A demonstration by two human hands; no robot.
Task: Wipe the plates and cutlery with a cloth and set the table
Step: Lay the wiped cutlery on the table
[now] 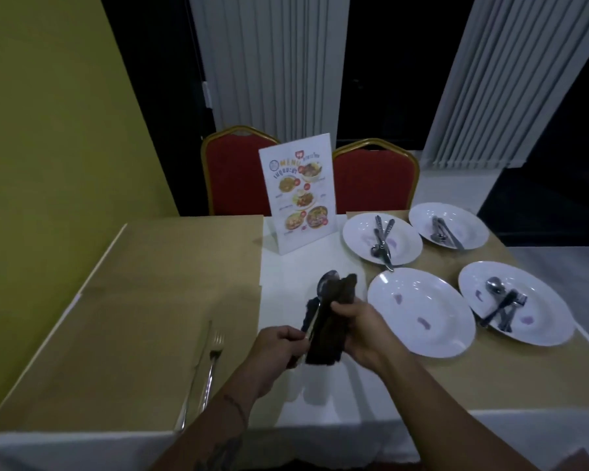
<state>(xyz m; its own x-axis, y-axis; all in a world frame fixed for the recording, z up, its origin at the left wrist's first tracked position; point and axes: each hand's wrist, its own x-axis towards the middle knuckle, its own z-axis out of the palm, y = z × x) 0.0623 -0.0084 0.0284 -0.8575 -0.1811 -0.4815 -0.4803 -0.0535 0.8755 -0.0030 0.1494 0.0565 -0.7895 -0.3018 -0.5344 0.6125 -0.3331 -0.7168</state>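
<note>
My left hand [279, 348] grips the handle of a spoon [325, 283], whose bowl points away from me. Around the spoon's shaft my right hand [357, 326] holds a dark folded cloth [334, 321]. Several white plates stand at the right: the near one [422, 311] has no cutlery and shows purple smears, while the far-left [361, 232], far-right [470, 229] and near-right [541, 321] plates each hold cutlery. On the tan mat at the left a knife [193, 379] and a fork [213, 365] lie side by side.
A standing menu card [298, 192] stands at the table's middle back. Two red chairs with gold frames [238, 175] [374, 178] sit behind the table. A yellow wall [48, 130] runs along the left. The table's near edge [82, 440] is draped in white cloth.
</note>
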